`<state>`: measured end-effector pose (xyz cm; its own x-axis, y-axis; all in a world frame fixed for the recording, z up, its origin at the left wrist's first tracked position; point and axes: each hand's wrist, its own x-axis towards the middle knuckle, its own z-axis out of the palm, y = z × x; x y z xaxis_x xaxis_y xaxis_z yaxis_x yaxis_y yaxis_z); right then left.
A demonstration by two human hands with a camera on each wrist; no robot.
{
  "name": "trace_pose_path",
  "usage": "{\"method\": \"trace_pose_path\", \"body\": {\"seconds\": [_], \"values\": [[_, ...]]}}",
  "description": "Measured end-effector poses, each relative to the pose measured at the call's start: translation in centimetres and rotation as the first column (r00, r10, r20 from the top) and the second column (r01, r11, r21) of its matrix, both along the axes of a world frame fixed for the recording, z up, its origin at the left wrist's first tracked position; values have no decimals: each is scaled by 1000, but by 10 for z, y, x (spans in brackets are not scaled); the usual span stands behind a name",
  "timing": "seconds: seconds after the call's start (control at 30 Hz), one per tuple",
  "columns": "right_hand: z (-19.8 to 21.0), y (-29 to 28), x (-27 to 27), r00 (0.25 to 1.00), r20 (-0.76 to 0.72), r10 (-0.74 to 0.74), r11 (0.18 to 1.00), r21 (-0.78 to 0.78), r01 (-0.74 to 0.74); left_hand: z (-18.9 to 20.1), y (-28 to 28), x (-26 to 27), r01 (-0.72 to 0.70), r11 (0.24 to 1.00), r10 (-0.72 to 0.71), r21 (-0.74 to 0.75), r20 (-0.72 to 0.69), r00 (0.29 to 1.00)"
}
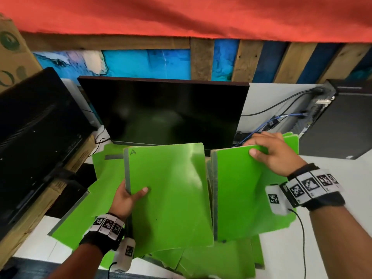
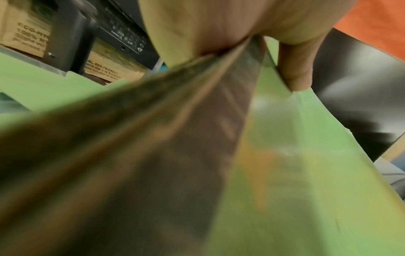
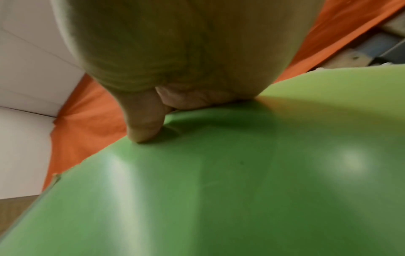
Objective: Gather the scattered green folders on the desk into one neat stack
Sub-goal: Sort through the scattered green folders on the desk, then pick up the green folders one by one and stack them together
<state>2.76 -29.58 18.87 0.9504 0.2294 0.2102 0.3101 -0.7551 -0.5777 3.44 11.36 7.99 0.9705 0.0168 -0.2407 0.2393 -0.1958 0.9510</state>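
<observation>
- Flat black monitor (image 1: 165,111) stands behind the glossy green card folders (image 1: 171,194).
- Black computer tower (image 1: 338,119) stands right of the monitor.
- Brown cardboard box (image 1: 12,51) sits far left.

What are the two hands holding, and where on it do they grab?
The left hand grips one green folder at its grey spine edge. The right hand pinches another folder at its top edge.

Far centre you have a dark monitor (image 1: 165,111); at left another screen (image 1: 34,125) rests on cardboard boxes (image 1: 50,190); far right stands a computer tower (image 1: 340,119) with cables (image 1: 277,119)
</observation>
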Motion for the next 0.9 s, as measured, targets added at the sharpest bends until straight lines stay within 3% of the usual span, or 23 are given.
{"method": "trace_pose_path", "body": {"seconds": [0.13, 0.3, 0.43, 0.6, 0.73, 0.8, 0.9], "values": [[15, 37, 22, 995, -45, 90, 992, -89, -94, 10, -12, 1, 65, 997, -64, -46, 24, 998], [1, 86, 42, 984, -106, 142, 988, -46, -148, 10, -22, -1, 51, 991, -49, -126, 23, 999], [-34, 123, 59, 999, -51, -15, 986, -167, 7, 17, -43, -1, 62, 991, -55, -121, 65, 996], [-51, 133, 66, 989, -12, -144, 989, -38, 144, 18, -48, 2, 84, 996, -84, 0, 64, 994], [-57, 138, 62, 976, 13, -216, 961, 178, 210, 11, -62, -5, 175, 983, -177, 59, 30, 984], [-65, 132, 55, 961, 73, -267, 948, 197, 249, 6, -69, -10, 166, 985, -168, 51, 39, 985], [-86, 104, 34, 888, 52, -458, 881, 163, 444, 5, -76, -14, 157, 987, -158, 15, 32, 987]]}}
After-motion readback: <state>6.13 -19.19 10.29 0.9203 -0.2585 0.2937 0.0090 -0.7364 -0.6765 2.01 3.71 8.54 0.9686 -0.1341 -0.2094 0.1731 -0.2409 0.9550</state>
